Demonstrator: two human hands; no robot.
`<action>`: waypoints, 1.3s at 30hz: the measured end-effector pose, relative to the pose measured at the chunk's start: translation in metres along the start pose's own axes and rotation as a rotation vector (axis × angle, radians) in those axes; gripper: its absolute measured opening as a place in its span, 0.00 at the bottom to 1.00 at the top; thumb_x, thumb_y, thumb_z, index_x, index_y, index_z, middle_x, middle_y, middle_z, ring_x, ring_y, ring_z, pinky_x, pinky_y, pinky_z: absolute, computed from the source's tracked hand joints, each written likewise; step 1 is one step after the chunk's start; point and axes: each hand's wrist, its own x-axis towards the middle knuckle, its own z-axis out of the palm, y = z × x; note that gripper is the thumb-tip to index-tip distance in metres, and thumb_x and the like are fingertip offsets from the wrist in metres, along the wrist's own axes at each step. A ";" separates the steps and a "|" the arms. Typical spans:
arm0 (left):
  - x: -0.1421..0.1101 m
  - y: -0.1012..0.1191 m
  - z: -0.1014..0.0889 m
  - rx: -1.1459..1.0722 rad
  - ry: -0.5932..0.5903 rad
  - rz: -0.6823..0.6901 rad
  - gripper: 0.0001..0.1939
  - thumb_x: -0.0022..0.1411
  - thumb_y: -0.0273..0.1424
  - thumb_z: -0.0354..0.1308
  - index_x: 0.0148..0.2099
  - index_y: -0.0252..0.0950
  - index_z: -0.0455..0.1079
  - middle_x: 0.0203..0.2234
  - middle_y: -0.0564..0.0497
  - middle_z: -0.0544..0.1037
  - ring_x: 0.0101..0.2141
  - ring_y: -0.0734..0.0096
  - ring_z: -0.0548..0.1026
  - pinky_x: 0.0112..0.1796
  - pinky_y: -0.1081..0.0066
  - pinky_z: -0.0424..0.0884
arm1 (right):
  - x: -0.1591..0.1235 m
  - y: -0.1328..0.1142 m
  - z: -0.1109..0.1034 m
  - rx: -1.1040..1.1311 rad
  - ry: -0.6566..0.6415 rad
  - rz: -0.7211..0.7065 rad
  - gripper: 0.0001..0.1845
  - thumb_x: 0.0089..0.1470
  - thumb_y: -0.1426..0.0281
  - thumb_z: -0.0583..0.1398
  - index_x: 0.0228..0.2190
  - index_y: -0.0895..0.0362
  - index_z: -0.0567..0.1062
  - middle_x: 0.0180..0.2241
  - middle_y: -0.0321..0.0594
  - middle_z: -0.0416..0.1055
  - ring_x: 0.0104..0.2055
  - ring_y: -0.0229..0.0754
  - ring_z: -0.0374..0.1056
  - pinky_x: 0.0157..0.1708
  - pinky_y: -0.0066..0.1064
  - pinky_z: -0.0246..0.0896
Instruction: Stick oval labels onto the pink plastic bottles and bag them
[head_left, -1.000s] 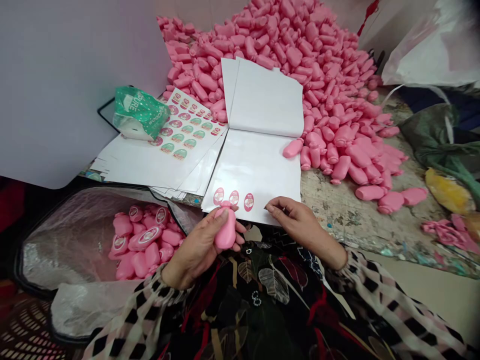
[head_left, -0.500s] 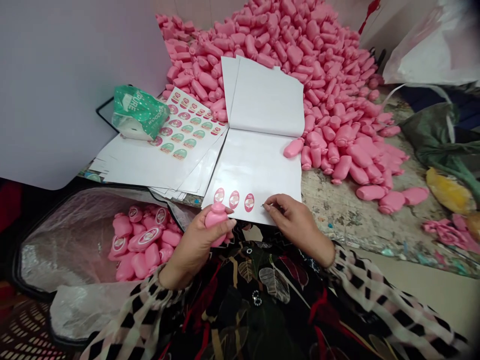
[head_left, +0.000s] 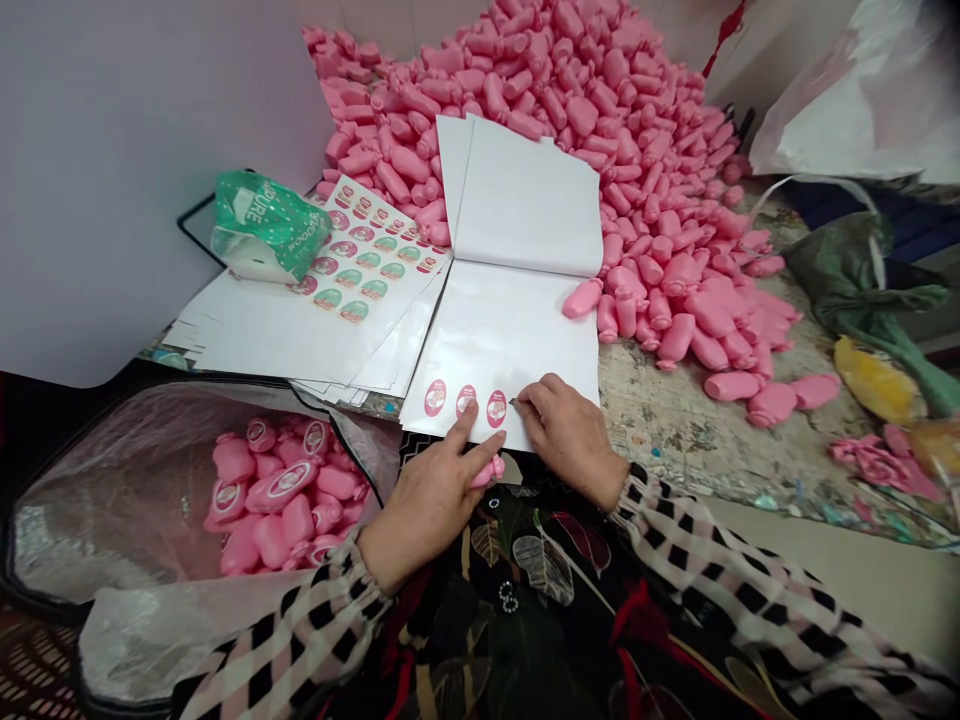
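Note:
A small pink plastic bottle (head_left: 487,471) is tucked under the palm of my left hand (head_left: 435,487), mostly hidden by it. Two fingers of that hand stretch onto the white sticker sheet (head_left: 510,330), one covering part of the middle oval sticker (head_left: 466,398). Along the sheet's near edge, one oval sticker (head_left: 435,398) is to the left and another oval sticker (head_left: 496,408) to the right. My right hand (head_left: 564,430) pinches a small thin dark-tipped tool (head_left: 513,402), its point just beside the right sticker; the rest of the tool is hidden by the fingers.
A large heap of pink bottles (head_left: 675,250) covers the back and right. At left lie printed sticker sheets (head_left: 300,330) with a green bag (head_left: 270,225) on top. Below them, an open lined bag (head_left: 135,500) holds labelled bottles. A yellow bag (head_left: 874,380) lies far right.
My left hand has turned over and moved right, bringing the bottle under its palm and fingers onto the sheet. My right hand has come left, closer to the right sticker.

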 end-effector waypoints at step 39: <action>0.005 -0.002 0.005 0.057 -0.037 0.021 0.25 0.66 0.32 0.48 0.63 0.54 0.53 0.67 0.42 0.31 0.46 0.60 0.73 0.41 0.57 0.73 | -0.007 -0.005 -0.003 0.092 -0.032 0.046 0.11 0.61 0.68 0.51 0.33 0.55 0.73 0.33 0.38 0.68 0.36 0.39 0.66 0.32 0.30 0.54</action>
